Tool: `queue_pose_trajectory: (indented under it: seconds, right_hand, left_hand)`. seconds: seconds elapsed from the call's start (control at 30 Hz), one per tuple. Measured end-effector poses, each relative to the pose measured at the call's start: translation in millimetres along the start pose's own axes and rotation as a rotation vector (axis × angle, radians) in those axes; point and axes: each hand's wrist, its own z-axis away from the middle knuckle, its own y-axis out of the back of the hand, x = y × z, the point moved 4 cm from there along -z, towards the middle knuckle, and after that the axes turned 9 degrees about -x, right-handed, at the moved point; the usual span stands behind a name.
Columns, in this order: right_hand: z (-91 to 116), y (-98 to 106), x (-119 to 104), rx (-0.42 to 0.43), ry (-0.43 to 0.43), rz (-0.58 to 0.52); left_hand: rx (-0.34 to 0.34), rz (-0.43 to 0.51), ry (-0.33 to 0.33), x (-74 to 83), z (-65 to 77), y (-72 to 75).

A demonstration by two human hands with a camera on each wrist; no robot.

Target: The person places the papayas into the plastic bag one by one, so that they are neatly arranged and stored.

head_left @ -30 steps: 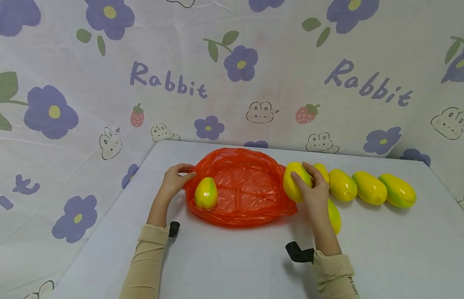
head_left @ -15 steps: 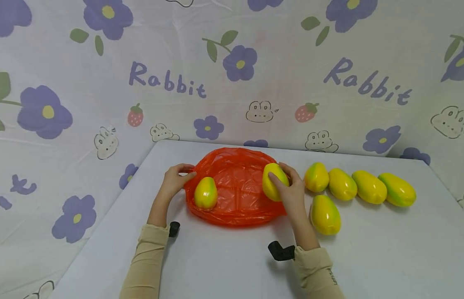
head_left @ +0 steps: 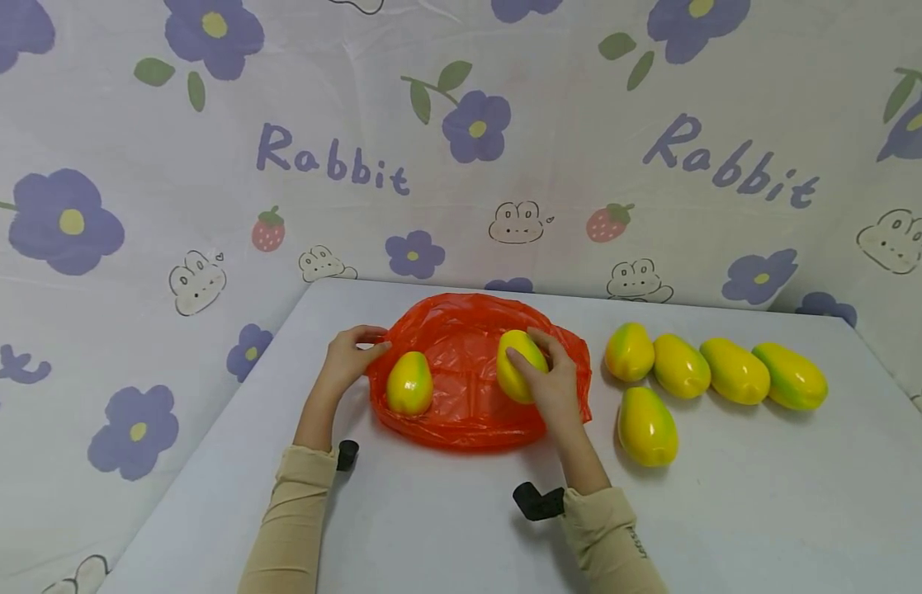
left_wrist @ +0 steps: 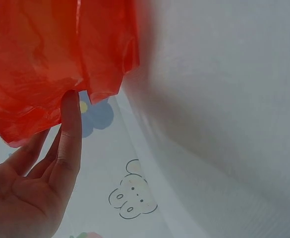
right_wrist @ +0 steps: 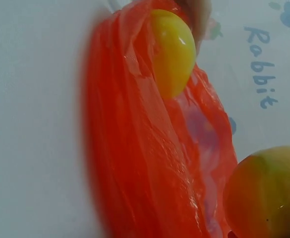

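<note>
A person's right hand [head_left: 555,385] grips a yellow-green fruit [head_left: 517,368] over a red plastic bag [head_left: 463,394]; the left hand [head_left: 348,358] pinches the bag's edge.

Seven yellow fruits [head_left: 649,426], one red bag [head_left: 461,435], two black wrist mounts [head_left: 536,502], one table [head_left: 773,495]

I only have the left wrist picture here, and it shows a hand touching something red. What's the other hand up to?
Observer: The right hand holds a yellow-green fruit at the mouth of the red bag.
Visitor: Is anything in the bag yet?
Observer: Yes, one loose fruit sits inside, at the side near the left hand.
Visitor: Any left outside?
Observer: Five: four fruits in a row on the table to the bag's right, and a fifth fruit nearer the head camera.
</note>
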Motion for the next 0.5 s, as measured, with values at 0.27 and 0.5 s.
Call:
queue_pose_trajectory:
  seconds: [0.27,0.5]
  right_hand:
    - [-3,-15,6,-0.045,0.007,-0.010]
    - [-5,-27,9,-0.066,0.009,-0.002]
  left_hand:
    - [0.008,-0.009,0.005,-0.8,-1.2,-1.2]
    - [0.019,-0.007,-0.012,1.6,0.2,-1.1]
